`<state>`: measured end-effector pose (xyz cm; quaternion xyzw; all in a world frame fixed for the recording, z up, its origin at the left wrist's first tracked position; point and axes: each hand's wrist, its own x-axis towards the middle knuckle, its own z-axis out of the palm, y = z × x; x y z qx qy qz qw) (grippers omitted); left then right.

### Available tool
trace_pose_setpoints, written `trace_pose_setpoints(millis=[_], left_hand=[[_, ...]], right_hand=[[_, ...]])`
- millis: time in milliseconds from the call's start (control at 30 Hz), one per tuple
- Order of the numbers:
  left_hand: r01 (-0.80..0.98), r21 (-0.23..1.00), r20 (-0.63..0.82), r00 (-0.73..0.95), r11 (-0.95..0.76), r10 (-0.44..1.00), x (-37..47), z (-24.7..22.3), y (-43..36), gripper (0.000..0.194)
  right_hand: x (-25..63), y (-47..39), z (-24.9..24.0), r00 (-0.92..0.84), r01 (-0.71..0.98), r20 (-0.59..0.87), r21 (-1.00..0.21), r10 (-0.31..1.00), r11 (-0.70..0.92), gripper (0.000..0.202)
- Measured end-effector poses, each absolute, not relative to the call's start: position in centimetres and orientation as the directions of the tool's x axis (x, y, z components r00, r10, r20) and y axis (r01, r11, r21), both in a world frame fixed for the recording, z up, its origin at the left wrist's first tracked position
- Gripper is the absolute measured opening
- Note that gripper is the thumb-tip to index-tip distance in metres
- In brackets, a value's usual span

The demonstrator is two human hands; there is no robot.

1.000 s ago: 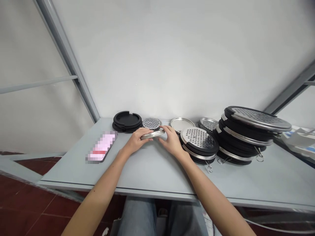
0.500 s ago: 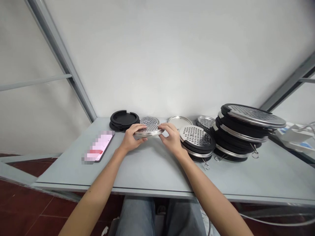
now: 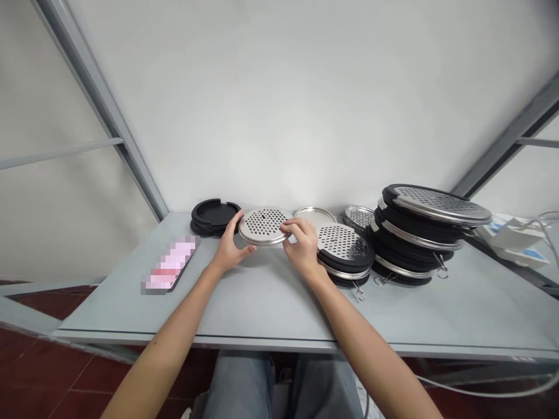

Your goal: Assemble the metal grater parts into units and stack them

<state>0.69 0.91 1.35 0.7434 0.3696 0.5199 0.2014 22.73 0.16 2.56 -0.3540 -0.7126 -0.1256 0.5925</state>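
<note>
Disc [image 3: 263, 227]: tilting further toward view.
Left hand [image 3: 227, 249]: spreading beside it, touch unclear.
Right hand [image 3: 304, 243]: pinching its edge.

Reading the clock from the perforated disc [image 3: 263, 226], we find open table [image 3: 266, 302] at 6 o'clock, running between our left forearm [image 3: 174, 331] and right forearm [image 3: 353, 331] to the near edge, and more at 4, beyond the right forearm. Going out at 3, we meet the smaller stack [image 3: 347, 251] just beside our right hand [image 3: 304, 244], then the tall stack [image 3: 414, 241]; the phone [image 3: 172, 265] sits in the way at 8, black round parts [image 3: 213, 216] at 9, and the wall [image 3: 271, 116] at 12.
</note>
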Motion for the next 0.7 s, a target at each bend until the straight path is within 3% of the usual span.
trace_pose_setpoints(millis=[267,400,700], left_hand=[[0.355,0.774,0.462,0.25,-0.525,0.851,0.7,0.6,1.3,0.125],[0.408,0.742,0.437,0.308,-0.533,0.845,0.5,0.7,1.2,0.105],[0.515,0.433,0.74,0.265,-0.74,0.618,1.0,1.9,0.5,0.053]], right_hand=[[22.2,-0.1,2.2,-0.128,0.679,0.909,-0.212,0.397,0.703,0.021],[22.1,-0.4,2.4,-0.175,0.68,0.891,-0.199,0.42,0.706,0.025],[22.2,-0.6,2.5,-0.221,0.634,0.85,-0.247,0.478,0.732,0.021]])
